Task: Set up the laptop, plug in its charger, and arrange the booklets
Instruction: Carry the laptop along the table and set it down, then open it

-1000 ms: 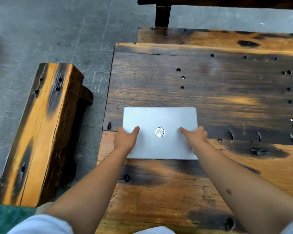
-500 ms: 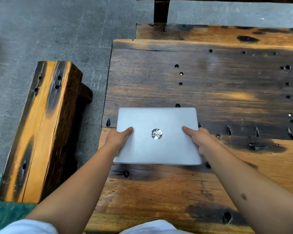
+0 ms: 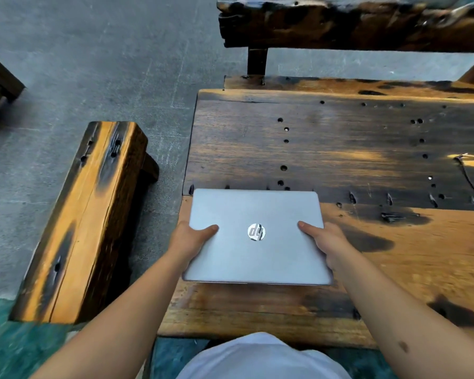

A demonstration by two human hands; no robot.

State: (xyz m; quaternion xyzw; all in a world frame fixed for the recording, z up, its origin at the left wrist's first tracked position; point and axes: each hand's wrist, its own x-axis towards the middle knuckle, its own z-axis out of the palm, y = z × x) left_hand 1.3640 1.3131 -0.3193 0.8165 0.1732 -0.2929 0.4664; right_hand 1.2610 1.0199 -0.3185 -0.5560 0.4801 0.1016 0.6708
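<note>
Over one wooden table (image 3: 340,149), one closed laptop (image 3: 255,236) gripped by left hand (image 3: 189,239) and right hand (image 3: 329,242).

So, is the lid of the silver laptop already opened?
No, the silver laptop is closed, its logo lid facing up, while the left hand and right hand grip its sides above the wooden table.

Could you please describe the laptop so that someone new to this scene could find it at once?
Start at the big wooden table; at its near left corner, the left hand and right hand grip the closed laptop. It is the only silver thing there, with a round logo on its lid.
</note>
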